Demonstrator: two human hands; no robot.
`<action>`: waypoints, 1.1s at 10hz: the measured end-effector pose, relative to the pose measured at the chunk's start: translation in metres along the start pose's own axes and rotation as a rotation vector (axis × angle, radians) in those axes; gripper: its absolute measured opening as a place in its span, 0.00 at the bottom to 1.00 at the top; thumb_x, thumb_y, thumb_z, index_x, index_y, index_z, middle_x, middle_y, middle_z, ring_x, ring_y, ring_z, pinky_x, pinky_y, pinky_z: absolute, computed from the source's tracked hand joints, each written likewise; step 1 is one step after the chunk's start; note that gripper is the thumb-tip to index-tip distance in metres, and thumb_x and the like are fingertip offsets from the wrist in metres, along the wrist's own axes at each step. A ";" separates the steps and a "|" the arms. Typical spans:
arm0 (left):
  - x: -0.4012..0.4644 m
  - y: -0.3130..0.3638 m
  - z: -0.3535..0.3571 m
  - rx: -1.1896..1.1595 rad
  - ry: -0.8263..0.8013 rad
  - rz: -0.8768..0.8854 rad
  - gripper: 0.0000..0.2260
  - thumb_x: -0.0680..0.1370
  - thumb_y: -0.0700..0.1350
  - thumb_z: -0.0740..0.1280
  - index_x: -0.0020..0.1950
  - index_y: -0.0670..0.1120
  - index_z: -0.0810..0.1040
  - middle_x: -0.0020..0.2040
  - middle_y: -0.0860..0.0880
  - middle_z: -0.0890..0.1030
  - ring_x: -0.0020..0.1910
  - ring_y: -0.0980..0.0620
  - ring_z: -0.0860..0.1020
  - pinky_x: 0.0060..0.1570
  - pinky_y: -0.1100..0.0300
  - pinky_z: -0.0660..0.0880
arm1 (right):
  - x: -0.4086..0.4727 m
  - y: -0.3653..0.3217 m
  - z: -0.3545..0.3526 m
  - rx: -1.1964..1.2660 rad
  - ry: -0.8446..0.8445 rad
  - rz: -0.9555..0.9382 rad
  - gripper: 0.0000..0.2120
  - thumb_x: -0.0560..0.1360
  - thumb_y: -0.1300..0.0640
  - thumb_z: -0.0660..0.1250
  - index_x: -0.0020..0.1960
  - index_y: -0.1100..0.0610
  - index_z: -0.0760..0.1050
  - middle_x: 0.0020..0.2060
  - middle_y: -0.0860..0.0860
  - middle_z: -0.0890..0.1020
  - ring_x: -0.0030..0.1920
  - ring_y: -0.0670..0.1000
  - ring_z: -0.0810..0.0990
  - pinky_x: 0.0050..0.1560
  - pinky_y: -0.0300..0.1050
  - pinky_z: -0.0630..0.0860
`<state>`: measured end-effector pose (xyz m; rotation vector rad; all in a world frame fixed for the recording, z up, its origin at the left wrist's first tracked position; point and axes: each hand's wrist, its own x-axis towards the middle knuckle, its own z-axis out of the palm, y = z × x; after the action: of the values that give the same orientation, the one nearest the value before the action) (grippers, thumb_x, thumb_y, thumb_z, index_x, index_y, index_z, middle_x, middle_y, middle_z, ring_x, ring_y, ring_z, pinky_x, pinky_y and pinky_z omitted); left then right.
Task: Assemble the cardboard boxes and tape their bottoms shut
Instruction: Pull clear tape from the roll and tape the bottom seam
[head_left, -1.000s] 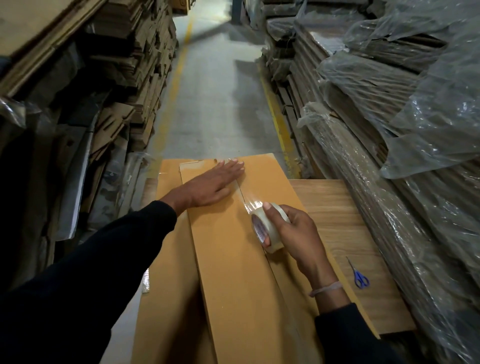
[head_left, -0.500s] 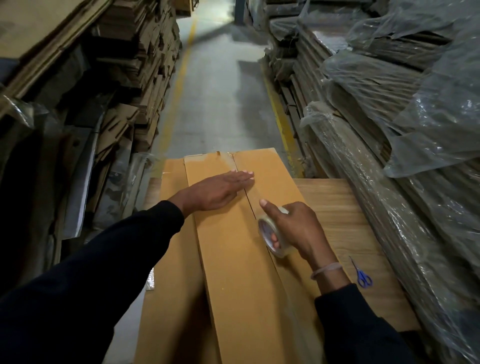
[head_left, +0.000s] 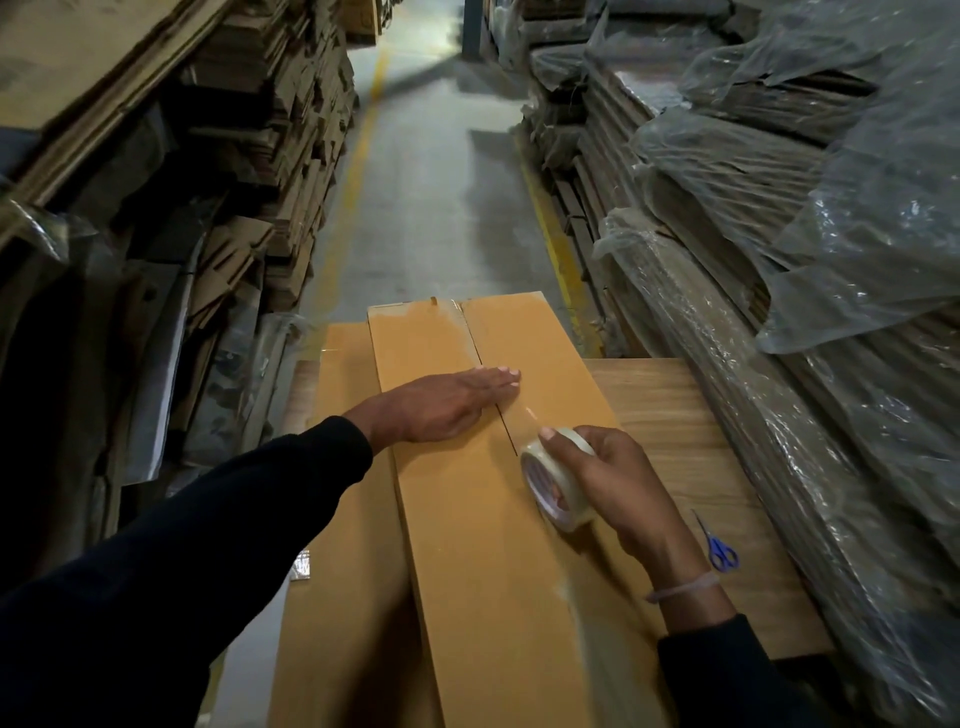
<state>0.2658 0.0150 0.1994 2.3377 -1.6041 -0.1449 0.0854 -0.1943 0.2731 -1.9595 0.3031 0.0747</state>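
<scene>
Cardboard box (head_left: 467, 545) fills the lower centre of the frame, lying bottom-up on a wooden table (head_left: 691, 467), its two long flaps meeting at a centre seam. Low at the right, the right hand (head_left: 618, 483) curls its fingers round a roll of clear tape (head_left: 558, 480), thumb on the rim, held just over the seam, probably so the strip unrolls straight along it. Small blue scissors (head_left: 719, 551) lie on the table right of that wrist, handy for cutting. Higher, at mid-frame, the left hand (head_left: 447, 408) lies flat, fingers straight and pressed together, smoothing the laid tape and pinning the flaps. Clear tape already shines along the seam to the box's far edge. Beyond, stacked cardboard flanks a grey aisle (head_left: 415, 208).
</scene>
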 end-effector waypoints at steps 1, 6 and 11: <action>0.000 0.004 -0.003 0.025 0.023 -0.008 0.26 0.85 0.38 0.55 0.85 0.42 0.59 0.85 0.45 0.58 0.84 0.48 0.56 0.82 0.48 0.58 | -0.007 -0.001 -0.003 0.023 0.003 0.019 0.27 0.81 0.41 0.69 0.46 0.67 0.81 0.38 0.63 0.85 0.34 0.51 0.80 0.42 0.46 0.75; -0.010 0.033 0.000 -0.046 0.000 0.077 0.26 0.85 0.38 0.55 0.84 0.42 0.61 0.84 0.45 0.61 0.84 0.48 0.58 0.83 0.49 0.55 | -0.034 -0.012 -0.011 0.139 -0.086 0.220 0.23 0.83 0.47 0.69 0.41 0.66 0.82 0.28 0.60 0.80 0.26 0.53 0.78 0.30 0.41 0.77; -0.014 0.050 0.027 -0.215 -0.116 -0.078 0.36 0.83 0.72 0.46 0.86 0.55 0.57 0.86 0.54 0.57 0.84 0.54 0.55 0.82 0.43 0.55 | -0.080 -0.007 -0.022 0.132 -0.079 0.309 0.24 0.83 0.46 0.69 0.38 0.65 0.78 0.28 0.60 0.79 0.26 0.52 0.77 0.27 0.36 0.74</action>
<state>0.2092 0.0066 0.1880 2.2610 -1.4668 -0.4545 0.0077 -0.1975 0.3039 -1.7608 0.5431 0.3242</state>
